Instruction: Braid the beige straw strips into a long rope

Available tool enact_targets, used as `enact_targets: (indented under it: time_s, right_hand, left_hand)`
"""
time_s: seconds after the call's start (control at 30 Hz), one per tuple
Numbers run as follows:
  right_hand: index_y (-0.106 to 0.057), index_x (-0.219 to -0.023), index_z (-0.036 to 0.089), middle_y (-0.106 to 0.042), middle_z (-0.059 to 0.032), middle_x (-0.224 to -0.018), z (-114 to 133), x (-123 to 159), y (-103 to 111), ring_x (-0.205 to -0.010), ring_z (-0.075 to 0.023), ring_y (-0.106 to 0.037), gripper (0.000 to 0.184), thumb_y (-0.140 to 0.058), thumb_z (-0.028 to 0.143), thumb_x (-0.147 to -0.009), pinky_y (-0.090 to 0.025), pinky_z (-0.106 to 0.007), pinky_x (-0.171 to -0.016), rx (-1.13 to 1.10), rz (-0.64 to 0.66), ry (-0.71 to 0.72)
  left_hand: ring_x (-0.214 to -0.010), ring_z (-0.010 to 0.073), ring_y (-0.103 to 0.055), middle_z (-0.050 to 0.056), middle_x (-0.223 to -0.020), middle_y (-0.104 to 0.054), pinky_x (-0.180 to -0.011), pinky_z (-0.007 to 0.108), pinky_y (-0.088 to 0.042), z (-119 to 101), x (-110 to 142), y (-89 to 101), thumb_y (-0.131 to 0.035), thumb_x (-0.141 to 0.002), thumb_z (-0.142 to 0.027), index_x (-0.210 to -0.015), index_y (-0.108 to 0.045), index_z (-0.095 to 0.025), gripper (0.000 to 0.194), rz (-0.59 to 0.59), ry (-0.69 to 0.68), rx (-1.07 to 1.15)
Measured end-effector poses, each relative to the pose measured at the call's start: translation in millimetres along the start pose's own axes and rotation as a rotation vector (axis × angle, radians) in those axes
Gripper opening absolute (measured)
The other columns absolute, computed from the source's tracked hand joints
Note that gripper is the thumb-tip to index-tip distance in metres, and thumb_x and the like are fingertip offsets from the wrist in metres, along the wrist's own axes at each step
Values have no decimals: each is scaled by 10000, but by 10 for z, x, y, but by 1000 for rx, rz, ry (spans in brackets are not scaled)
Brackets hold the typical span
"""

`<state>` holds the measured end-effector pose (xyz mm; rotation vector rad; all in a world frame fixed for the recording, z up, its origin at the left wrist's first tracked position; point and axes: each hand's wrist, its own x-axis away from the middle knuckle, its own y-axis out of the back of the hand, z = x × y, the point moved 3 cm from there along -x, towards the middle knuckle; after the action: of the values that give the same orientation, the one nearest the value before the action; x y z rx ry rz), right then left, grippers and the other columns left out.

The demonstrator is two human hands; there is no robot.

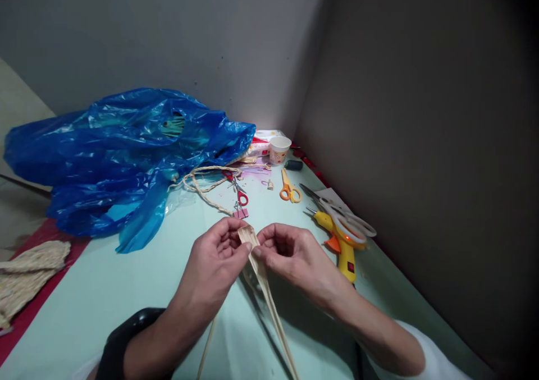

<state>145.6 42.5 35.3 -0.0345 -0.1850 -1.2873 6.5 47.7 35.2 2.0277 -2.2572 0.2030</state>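
Note:
Both hands meet over the pale green table [126, 290] and pinch the top of a bundle of flat tan straw strips [263, 279]. My left hand [217, 259] grips the strips' folded end with thumb and fingers closed. My right hand [290, 253] pinches the same end from the right side. The strips trail down toward me between my forearms. A black band sits on my left wrist.
A crumpled blue plastic bag [122, 150] fills the back left. A braided cord [206, 186], small red scissors [240, 192], orange scissors [289, 189], white scissors [345, 214], a yellow glue gun [343, 248] and a paper cup [279, 149] lie behind my hands. Woven straw [25, 273] lies at left.

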Motion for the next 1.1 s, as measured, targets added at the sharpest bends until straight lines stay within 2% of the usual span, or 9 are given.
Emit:
enact_targets:
  time_s: [0.23,0.37,0.5,0.7,0.83,0.97,1.03,1.1]
  right_hand:
    - [-551,-695,151,-443,36,-611,13,1,-7,-574,-86,-361,71,-571,187,-752,-289,-214,-523,145,-66,28]
    - [-533,-679,153,-394,50,-590,-14,-13,-13,-554,-76,-313,67,-575,179,-723,-247,-214,-500,61,-81,-2]
    - [-542,-706,145,-407,47,-614,-66,-17,3,-570,-73,-311,68,-603,172,-717,-235,-217,-519,-62,-24,-19]
    - [-567,-741,140,-489,22,-659,-119,-10,15,-610,-82,-384,153,-669,253,-763,-281,-221,-573,-246,47,7]
    - [-596,-772,141,-498,23,-667,-155,-3,-12,-615,-84,-402,219,-730,312,-744,-315,-219,-600,-335,40,27]
    - [-622,-779,154,-525,8,-706,33,52,-7,-657,-103,-465,175,-718,300,-763,-375,-228,-642,-364,103,113]
    - [-612,-751,170,-522,4,-708,202,129,79,-677,-116,-481,153,-697,295,-778,-400,-237,-653,-332,56,201]
    - [-604,-770,188,-553,-16,-757,334,239,235,-735,-143,-518,138,-657,309,-808,-440,-267,-706,-294,-27,278]
  left_hand:
    - [-703,122,-629,-29,-763,-618,-675,231,-524,15,-1,-49,-642,-658,-227,-886,-542,-187,253,-12,-34,-48]
    - [-704,122,-631,-26,-757,-621,-679,231,-524,-15,1,-69,-645,-613,-231,-843,-537,-186,257,-40,4,-27]
    - [-691,122,-613,-30,-723,-610,-666,232,-512,-49,4,-80,-652,-594,-239,-827,-549,-187,259,-15,13,-17]
    - [-702,114,-594,-26,-742,-604,-668,222,-493,-105,21,-91,-638,-614,-225,-834,-567,-183,236,9,-31,-18]
    - [-697,125,-591,-25,-739,-600,-658,235,-489,-137,51,-95,-638,-626,-212,-835,-562,-191,224,27,-53,-20]
    - [-682,141,-572,-16,-750,-580,-654,258,-470,-95,42,-45,-634,-679,-236,-840,-555,-196,184,60,-38,-77]
    - [-665,143,-553,-15,-733,-562,-625,254,-446,-78,25,-2,-632,-712,-274,-855,-556,-190,182,78,-3,-104]
    - [-688,146,-561,-14,-749,-566,-640,250,-437,-99,1,53,-625,-748,-299,-915,-571,-186,209,67,-24,-123]
